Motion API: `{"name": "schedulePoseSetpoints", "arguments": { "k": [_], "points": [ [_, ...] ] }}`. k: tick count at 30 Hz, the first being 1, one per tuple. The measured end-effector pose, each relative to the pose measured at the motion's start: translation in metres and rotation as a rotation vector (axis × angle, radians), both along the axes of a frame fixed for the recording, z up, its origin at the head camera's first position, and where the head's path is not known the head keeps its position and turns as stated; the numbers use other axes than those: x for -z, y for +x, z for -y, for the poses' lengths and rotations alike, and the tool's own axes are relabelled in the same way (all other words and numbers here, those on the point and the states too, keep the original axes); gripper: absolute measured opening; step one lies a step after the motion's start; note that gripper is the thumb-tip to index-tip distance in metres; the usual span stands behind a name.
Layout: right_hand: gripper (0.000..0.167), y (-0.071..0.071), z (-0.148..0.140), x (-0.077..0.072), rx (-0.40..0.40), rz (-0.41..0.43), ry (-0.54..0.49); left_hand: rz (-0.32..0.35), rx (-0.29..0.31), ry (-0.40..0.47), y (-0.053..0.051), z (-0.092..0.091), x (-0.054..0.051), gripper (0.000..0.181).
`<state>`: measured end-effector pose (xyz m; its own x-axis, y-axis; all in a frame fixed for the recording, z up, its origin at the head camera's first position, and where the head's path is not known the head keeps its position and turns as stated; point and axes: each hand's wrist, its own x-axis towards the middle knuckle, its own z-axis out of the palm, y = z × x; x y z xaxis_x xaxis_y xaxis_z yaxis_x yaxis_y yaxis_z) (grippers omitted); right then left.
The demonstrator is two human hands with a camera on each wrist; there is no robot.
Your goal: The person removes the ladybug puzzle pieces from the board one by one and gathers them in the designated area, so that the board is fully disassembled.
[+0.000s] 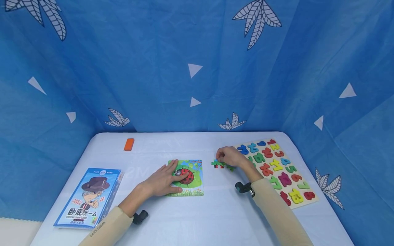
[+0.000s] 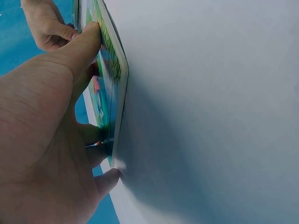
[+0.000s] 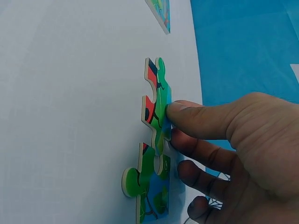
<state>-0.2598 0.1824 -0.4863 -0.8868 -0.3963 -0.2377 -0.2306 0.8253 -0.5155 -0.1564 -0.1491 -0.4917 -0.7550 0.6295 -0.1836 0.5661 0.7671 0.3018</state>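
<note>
My left hand [image 1: 162,180] rests spread over a square ladybug puzzle board [image 1: 197,191]. Its thumb [image 2: 88,39] presses on the board's grassy border in the left wrist view, and the other fingers lie across the picture. To the right of the board, my right hand [image 1: 230,155] pinches the edge of a puzzle piece [image 3: 161,105] coloured green, red and black, with thumb and forefinger. A second puzzle piece [image 3: 156,186], green and blue with a rounded knob, lies at the near end of the pinched one. Whether the two interlock I cannot tell.
A wooden number board [image 1: 303,203] with coloured figures lies to the right, partly behind my right wrist. A blue game box [image 1: 89,198] lies at the left front. An orange block [image 1: 129,144] is at the back left. Blue curtains [image 1: 160,68] surround the white table [image 1: 197,222].
</note>
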Motion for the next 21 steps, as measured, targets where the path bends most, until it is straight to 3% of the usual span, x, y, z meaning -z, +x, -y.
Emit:
{"name": "schedulePoseSetpoints", "arguments": {
  "k": [21],
  "points": [
    [0.007,0.0013,-0.0014,-0.0012,-0.007,0.001,-0.009,0.006,-0.009,0.025,-0.0006,0.0012,-0.0007,0.064]
  ]
}}
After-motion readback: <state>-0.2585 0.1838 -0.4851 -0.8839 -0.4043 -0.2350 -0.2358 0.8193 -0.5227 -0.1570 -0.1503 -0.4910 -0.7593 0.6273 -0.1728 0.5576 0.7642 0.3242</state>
